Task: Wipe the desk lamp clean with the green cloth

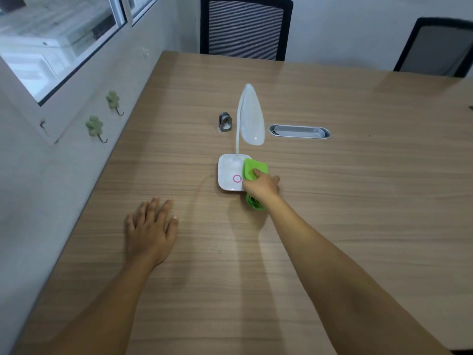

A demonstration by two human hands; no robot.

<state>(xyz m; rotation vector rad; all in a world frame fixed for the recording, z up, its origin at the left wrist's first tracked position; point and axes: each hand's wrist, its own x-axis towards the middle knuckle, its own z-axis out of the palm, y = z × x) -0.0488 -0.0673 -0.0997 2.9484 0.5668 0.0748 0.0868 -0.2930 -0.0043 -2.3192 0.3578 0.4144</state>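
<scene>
A white desk lamp (250, 116) stands near the middle of the wooden table, its oval head bent over on a thin neck above a square base (229, 171) marked with a pink ring. My right hand (261, 187) grips the green cloth (253, 170) and presses it onto the right side of the base; part of the cloth hangs out below my wrist. Flat on the table to the lower left of the lamp, apart from it, rests my left hand (151, 229) with fingers spread and nothing in it.
A small grey metal holder (225, 121) stands left of the lamp neck. A grey oval cable tray (299, 131) is set into the table (358, 201) to the right. Two black chairs (245, 26) stand at the far edge. Wall with green hooks (94, 126) runs along the left.
</scene>
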